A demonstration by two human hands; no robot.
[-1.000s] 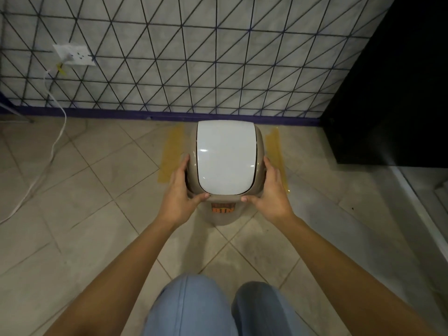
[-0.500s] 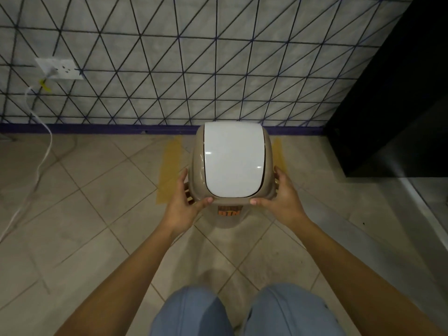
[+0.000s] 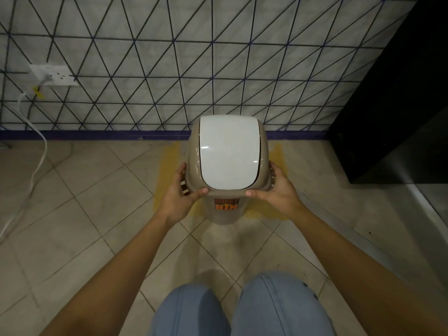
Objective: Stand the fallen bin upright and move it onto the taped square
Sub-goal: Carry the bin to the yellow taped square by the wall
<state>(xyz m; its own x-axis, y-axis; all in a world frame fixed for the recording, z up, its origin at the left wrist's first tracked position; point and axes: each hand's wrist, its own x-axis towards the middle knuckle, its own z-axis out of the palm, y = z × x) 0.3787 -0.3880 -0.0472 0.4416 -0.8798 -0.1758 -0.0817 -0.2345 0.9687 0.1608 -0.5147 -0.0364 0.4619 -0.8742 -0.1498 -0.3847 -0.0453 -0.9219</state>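
A beige bin [image 3: 225, 215] with a white swing lid and an orange "BIN" label stands upright, seen from above, near the tiled wall. My left hand [image 3: 178, 196] grips its left rim and my right hand [image 3: 278, 194] grips its right rim, thumbs on the front edge. Yellow tape of the square [image 3: 167, 170] shows on the floor to the bin's left, right and front; the bin's base sits between these strips. The far strip is hidden behind the bin.
A black cabinet [image 3: 400, 105] stands close at the right. A white wall socket [image 3: 52, 75] with a white cable [image 3: 38, 161] trailing over the floor is at the left. My knees in jeans [image 3: 237, 309] are below the bin.
Both hands have carried the bin forward toward the wall, so that it now sits between the yellow tape strips. The grip on the rim is unchanged.
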